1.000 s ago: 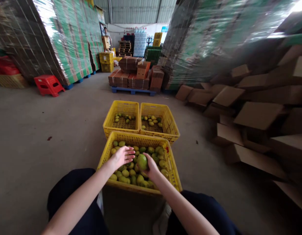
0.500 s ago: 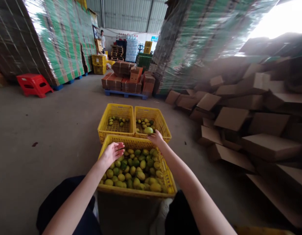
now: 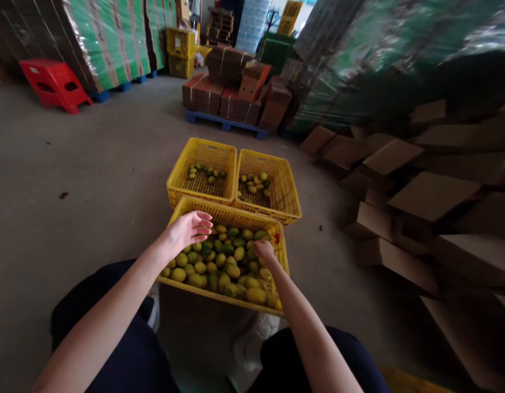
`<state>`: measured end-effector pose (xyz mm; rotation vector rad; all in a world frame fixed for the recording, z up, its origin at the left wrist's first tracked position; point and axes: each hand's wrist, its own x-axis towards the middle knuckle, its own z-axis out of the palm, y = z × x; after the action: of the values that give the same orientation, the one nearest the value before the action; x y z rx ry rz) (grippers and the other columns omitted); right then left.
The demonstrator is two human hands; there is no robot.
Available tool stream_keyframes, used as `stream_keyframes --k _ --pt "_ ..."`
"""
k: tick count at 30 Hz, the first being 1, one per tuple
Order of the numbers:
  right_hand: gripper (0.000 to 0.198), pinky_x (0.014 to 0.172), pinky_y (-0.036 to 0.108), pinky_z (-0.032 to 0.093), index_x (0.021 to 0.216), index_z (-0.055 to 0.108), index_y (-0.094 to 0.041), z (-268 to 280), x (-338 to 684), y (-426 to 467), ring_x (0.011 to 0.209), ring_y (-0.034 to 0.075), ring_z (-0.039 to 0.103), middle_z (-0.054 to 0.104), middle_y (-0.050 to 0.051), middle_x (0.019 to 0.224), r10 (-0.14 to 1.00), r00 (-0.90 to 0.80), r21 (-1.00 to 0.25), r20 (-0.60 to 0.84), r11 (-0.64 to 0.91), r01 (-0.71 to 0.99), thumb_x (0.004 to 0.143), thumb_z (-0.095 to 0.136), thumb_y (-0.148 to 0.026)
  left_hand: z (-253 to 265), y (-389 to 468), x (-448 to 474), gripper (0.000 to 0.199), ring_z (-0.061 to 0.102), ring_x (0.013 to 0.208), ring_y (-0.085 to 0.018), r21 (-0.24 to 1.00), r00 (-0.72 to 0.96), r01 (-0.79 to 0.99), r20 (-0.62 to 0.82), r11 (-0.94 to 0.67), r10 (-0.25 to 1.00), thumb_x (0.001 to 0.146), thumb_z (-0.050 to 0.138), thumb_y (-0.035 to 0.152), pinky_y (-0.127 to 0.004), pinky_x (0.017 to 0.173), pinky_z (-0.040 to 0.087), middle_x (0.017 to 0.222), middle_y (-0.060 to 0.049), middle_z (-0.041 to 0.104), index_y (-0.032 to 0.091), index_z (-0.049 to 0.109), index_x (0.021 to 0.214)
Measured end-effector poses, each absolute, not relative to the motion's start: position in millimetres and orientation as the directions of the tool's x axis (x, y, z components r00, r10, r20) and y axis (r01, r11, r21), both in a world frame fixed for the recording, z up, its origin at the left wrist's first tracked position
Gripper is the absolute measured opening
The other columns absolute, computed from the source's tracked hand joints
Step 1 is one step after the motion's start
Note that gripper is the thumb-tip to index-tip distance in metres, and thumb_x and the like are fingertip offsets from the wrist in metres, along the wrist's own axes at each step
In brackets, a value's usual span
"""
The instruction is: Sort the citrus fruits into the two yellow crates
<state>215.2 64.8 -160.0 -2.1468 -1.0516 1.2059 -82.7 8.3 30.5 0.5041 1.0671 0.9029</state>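
Observation:
A yellow plastic crate (image 3: pixel 225 297) right in front of me holds many green-yellow lemons (image 3: pixel 231 271). My left hand (image 3: pixel 190 226) hovers over its far left part, fingers apart and holding nothing. Over the lemons at the right side is my right hand (image 3: pixel 263 249), its fingers curled down among the fruit; what they hold, if anything, is hidden. Behind stand two more yellow crates, a left one (image 3: pixel 176 169) and a right one (image 3: pixel 291 183), each with several lemons on its slatted bottom.
Folded cardboard boxes (image 3: pixel 434 194) lie heaped on the right. Beyond the crates, bundled cartons (image 3: pixel 231 101) rest on a blue pallet (image 3: pixel 225 123). A red stool (image 3: pixel 55 84) stands at the left by wrapped green stacks (image 3: pixel 108 43). Further back are stacked yellow crates (image 3: pixel 180 52).
My right hand has come back from the right rear crate to the near crate; the lemon at its fingers is gone from them. My left hand stays over the near crate. The view tilts down.

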Motion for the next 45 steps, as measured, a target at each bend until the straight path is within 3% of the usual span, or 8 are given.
stream_keyframes --k 4,8,13,20,24,27,38,45 --pt "0.034 0.086 0.043 0.054 0.121 0.057 -0.017 -197.1 201.1 73.2 0.104 0.022 0.061 0.059 0.009 0.123 0.842 0.183 -0.444 -0.507 -0.438 0.782 0.091 0.058 -0.034 19.1 5.0 -67.6 0.026 0.066 0.083 -0.018 0.929 0.267 0.217 -0.351 0.299 0.897 0.089 0.040 0.030 -0.033 0.081 0.048 0.091 -0.005 0.070 0.019 0.062 0.094" --pt "0.035 0.090 0.045 0.052 0.122 0.056 -0.018 -229.5 170.3 72.4 0.107 0.023 0.060 0.058 0.009 0.125 0.866 -0.003 -0.296 -0.500 -0.167 0.941 0.091 0.058 -0.035 -1.6 -8.2 -52.0 0.028 0.062 0.104 -0.031 0.410 0.320 0.891 -0.268 -0.193 0.909 0.089 0.048 0.027 -0.045 0.093 0.041 0.108 -0.017 0.068 0.013 0.064 0.109" --pt "0.034 0.101 0.047 0.039 0.116 0.059 -0.009 -245.9 140.9 66.6 0.123 0.031 0.050 0.058 0.021 0.126 0.863 -0.114 -0.187 -0.492 0.023 0.982 0.083 0.066 -0.018 -30.6 -16.0 -53.2 0.032 0.067 0.092 -0.033 0.174 0.396 0.916 -0.542 -0.361 0.742 0.090 0.049 0.028 -0.041 0.080 0.047 0.100 -0.019 0.071 0.010 0.065 0.112" --pt "0.027 0.083 0.035 0.045 0.099 0.066 -0.008 -204.8 137.6 88.6 0.105 0.031 0.060 0.069 0.020 0.103 0.832 -0.193 -0.265 -0.519 0.058 0.962 0.080 0.066 -0.028 -38.5 2.5 -62.7 0.036 0.062 0.104 -0.034 0.321 0.301 0.921 -0.229 -0.220 0.926 0.091 0.046 0.028 -0.050 0.095 0.041 0.110 -0.022 0.067 0.008 0.061 0.117" --pt "0.041 0.063 0.023 0.043 0.084 0.066 -0.017 -133.3 130.8 107.7 0.075 0.016 0.061 0.066 0.000 0.077 0.808 -0.341 -0.472 -0.481 0.089 0.877 0.088 0.048 -0.054 -36.0 18.6 -56.3 0.032 0.051 0.122 -0.025 0.822 -0.104 0.569 0.084 -0.010 0.991 0.092 0.043 0.033 -0.041 0.105 0.036 0.128 -0.012 0.059 0.020 0.056 0.118" --pt "0.047 0.054 0.023 0.037 0.080 0.063 -0.018 -63.2 115.7 104.6 0.059 0.011 0.050 0.056 -0.004 0.065 0.836 -0.483 -0.782 -0.260 0.111 0.613 0.078 0.057 -0.064 -34.6 29.8 -56.1 0.028 0.050 0.124 -0.025 0.966 -0.356 -0.029 -0.252 0.258 0.900 0.089 0.042 0.037 -0.044 0.106 0.036 0.128 -0.009 0.059 0.022 0.059 0.105" --pt "0.039 0.055 0.024 0.041 0.077 0.058 -0.018 -24.0 76.9 79.1 0.055 0.012 0.052 0.059 -0.001 0.060 0.959 -0.284 -0.922 0.001 0.111 0.372 0.092 0.042 -0.051 -7.5 41.8 -61.9 0.015 0.064 0.061 -0.014 0.303 -0.061 -0.926 -0.710 0.226 0.702 0.079 0.046 0.017 -0.027 0.071 0.055 0.063 -0.003 0.064 0.016 0.058 0.072" --pt "0.037 0.082 0.031 0.045 0.116 0.056 -0.013 -171.2 62.6 56.4 0.098 0.025 0.063 0.068 0.015 0.106 0.820 -0.301 -0.443 -0.486 0.065 0.894 0.081 0.060 -0.021 6.9 44.9 -75.4 0.014 0.063 0.065 -0.012 0.261 -0.039 -0.948 -0.664 0.182 0.747 0.076 0.047 0.019 -0.027 0.077 0.054 0.063 -0.003 0.063 0.015 0.059 0.070"
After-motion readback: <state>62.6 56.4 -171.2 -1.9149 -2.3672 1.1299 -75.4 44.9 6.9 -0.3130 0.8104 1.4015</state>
